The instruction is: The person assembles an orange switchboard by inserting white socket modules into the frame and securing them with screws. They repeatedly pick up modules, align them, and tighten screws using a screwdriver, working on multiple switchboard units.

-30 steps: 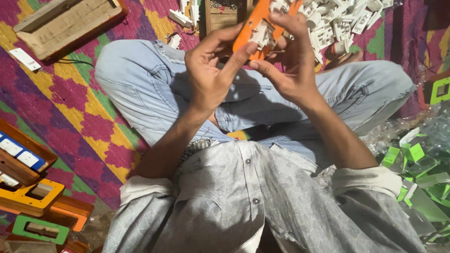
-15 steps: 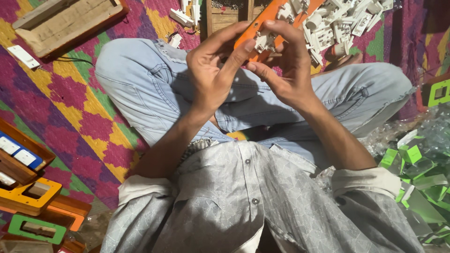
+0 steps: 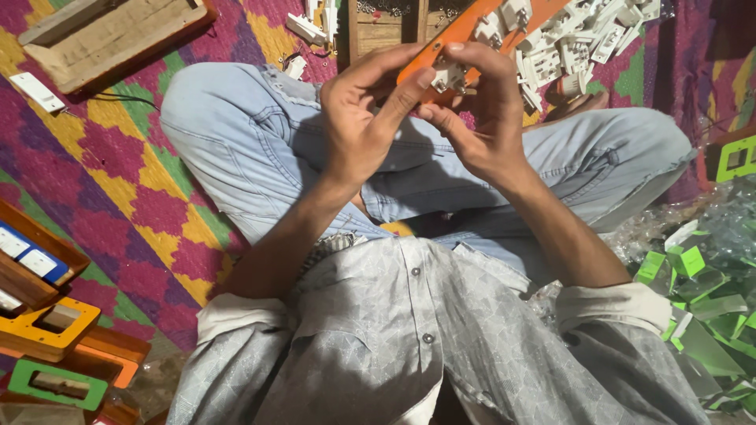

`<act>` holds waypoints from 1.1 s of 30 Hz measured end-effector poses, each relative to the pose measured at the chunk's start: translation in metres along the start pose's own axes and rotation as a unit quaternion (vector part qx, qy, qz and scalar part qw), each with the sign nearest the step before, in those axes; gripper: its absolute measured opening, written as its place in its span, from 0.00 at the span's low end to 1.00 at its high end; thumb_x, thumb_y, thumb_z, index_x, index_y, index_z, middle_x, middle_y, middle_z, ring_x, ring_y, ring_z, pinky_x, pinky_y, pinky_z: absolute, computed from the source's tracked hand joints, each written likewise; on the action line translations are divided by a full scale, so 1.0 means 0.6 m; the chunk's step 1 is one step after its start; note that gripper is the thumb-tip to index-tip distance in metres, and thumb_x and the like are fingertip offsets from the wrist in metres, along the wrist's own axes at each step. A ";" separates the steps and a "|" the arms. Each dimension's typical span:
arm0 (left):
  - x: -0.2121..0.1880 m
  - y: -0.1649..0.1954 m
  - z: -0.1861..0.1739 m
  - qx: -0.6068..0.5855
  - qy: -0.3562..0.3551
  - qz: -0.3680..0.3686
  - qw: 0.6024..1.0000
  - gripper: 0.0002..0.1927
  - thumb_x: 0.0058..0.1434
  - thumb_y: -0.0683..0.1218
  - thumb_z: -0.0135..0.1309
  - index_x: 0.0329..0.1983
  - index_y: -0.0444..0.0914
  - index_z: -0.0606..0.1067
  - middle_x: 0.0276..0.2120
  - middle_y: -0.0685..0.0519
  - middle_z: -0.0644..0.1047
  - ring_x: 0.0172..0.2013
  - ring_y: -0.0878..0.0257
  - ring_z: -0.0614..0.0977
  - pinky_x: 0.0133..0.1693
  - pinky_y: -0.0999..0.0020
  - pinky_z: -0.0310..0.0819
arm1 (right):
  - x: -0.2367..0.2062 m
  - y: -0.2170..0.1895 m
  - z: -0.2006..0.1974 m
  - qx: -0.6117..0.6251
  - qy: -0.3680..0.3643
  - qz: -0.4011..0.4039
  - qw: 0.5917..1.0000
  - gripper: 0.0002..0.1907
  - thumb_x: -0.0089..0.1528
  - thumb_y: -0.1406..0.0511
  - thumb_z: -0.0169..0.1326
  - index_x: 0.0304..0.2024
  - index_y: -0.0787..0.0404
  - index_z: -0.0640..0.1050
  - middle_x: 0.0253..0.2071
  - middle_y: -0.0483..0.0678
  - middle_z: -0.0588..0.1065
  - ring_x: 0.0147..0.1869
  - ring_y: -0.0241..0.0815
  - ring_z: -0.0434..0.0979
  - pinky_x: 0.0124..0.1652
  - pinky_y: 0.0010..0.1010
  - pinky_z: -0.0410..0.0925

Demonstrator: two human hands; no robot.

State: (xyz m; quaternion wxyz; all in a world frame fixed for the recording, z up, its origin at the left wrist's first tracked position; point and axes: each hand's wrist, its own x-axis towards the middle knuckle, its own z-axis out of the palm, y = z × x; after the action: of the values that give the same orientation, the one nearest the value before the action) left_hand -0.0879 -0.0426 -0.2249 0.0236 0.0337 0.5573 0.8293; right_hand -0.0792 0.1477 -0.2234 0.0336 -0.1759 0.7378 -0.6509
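A person sits cross-legged on a patterned mat (image 3: 118, 169). Above the lap, the left hand (image 3: 364, 118) and right hand (image 3: 482, 118) both grip an orange plate (image 3: 441, 49), fingers pinching a small white switch (image 3: 447, 77) against it.

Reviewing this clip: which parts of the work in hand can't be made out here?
Head view only:
- Orange plate: its lower end is covered by the left hand and right hand.
- White switch part: mostly covered by fingers, shape unclear.
- Pile of white parts: cut off by the top edge.
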 end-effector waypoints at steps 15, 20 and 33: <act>0.001 0.011 0.002 0.038 0.010 0.019 0.999 0.12 0.73 0.41 0.60 0.56 0.31 0.79 0.48 0.48 0.82 0.43 0.67 0.85 0.45 0.76 0.83 | -0.009 0.006 -0.004 -0.047 -0.021 0.006 0.999 0.31 0.72 0.79 0.62 0.67 0.57 0.60 0.64 0.48 0.60 0.61 0.38 0.73 0.47 0.27 0.80; 0.002 0.015 0.003 0.042 0.003 0.022 0.999 0.12 0.72 0.41 0.60 0.55 0.30 0.79 0.49 0.48 0.82 0.46 0.66 0.85 0.48 0.74 0.83 | -0.012 0.004 -0.001 0.020 -0.016 0.028 0.999 0.32 0.73 0.81 0.59 0.67 0.54 0.56 0.64 0.47 0.57 0.52 0.40 0.84 0.34 0.22 0.78; 0.004 0.027 0.005 0.117 0.021 0.057 0.991 0.11 0.72 0.42 0.60 0.53 0.31 0.80 0.44 0.49 0.83 0.40 0.68 0.85 0.43 0.76 0.81 | -0.003 -0.007 -0.005 0.040 -0.049 0.052 0.997 0.32 0.74 0.80 0.59 0.67 0.53 0.56 0.64 0.49 0.59 0.46 0.41 0.83 0.33 0.24 0.76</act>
State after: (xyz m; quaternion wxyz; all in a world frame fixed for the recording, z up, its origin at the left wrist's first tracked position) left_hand -0.0900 -0.0460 -0.2086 -0.0395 0.0502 0.6482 0.7588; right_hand -0.0776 0.1508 -0.2195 0.1107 -0.1673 0.7166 -0.6680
